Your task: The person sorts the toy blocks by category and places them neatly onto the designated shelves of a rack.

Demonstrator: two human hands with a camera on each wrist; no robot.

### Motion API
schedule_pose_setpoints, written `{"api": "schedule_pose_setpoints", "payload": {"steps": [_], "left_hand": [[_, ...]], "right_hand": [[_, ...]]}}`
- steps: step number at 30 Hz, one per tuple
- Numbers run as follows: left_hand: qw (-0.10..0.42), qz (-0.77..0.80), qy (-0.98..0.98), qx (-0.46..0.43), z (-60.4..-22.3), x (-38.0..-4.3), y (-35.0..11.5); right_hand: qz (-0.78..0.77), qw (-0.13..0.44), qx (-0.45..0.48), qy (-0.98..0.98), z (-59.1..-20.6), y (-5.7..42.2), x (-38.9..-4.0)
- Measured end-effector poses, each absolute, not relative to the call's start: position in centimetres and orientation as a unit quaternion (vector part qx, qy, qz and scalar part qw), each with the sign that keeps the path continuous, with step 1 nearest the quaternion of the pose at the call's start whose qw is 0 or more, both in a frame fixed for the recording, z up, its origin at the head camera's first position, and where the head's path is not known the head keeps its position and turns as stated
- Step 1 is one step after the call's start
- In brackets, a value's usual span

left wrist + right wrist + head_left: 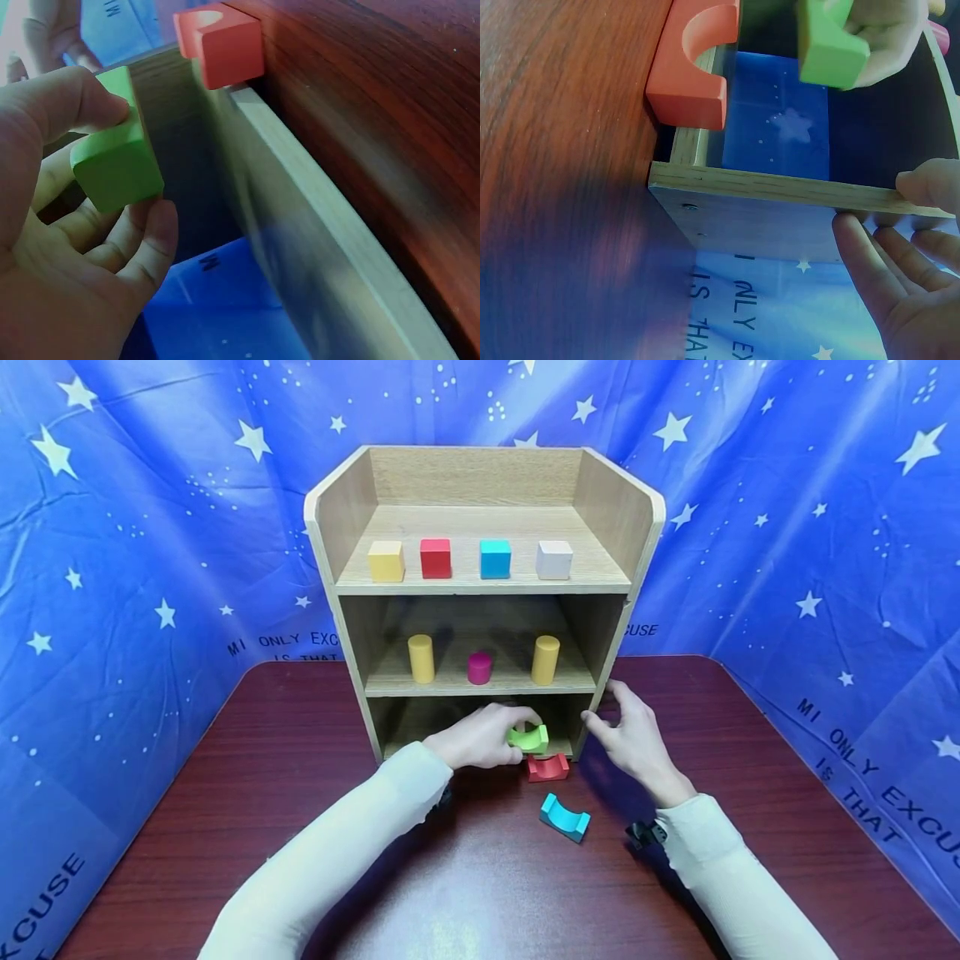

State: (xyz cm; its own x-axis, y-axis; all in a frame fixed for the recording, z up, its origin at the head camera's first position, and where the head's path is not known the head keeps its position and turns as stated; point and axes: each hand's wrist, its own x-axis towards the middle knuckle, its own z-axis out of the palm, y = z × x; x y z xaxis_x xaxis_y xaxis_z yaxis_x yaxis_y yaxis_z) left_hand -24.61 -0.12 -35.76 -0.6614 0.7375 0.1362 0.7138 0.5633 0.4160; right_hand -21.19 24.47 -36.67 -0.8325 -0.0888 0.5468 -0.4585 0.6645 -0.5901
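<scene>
My left hand (487,737) pinches a green arch block (531,740) between thumb and fingers, at the front of the bottom compartment of a wooden shelf (480,587). In the left wrist view the thumb lies along the top of the green block (120,169) and the fingertips sit under it. My right hand (636,739) holds the front edge of the shelf's right side panel (780,187), thumb on the inner side and fingers on the outer. Just below the green block, a red arch block (547,768) stands against the shelf's bottom front edge.
A blue arch block (565,817) lies on the dark wood table (465,893) in front. Several cubes, one a red cube (436,559), line the top shelf. Two yellow cylinders (422,659) and a short magenta cylinder (479,668) stand on the middle one. Blue star-patterned cloth (150,527) hangs behind.
</scene>
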Motion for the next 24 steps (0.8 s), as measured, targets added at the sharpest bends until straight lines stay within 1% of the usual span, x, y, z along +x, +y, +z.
{"api": "schedule_pose_setpoints", "payload": {"steps": [12, 18, 24], "left_hand": [[0.061, 0.226, 0.897, 0.376, -37.4, -26.1, 1.0], [0.063, 0.243, 0.895, 0.369, -38.2, -26.7, 1.0], [0.058, 0.257, 0.885, 0.383, -39.1, -27.5, 1.3]], "right_hand": [[0.38, 0.247, 0.157, -0.877, -36.8, 24.5, -21.2], [0.388, 0.241, 0.159, -0.875, -36.8, 24.4, -21.3], [0.381, 0.241, 0.155, -0.879, -36.6, 24.5, -21.2]]}}
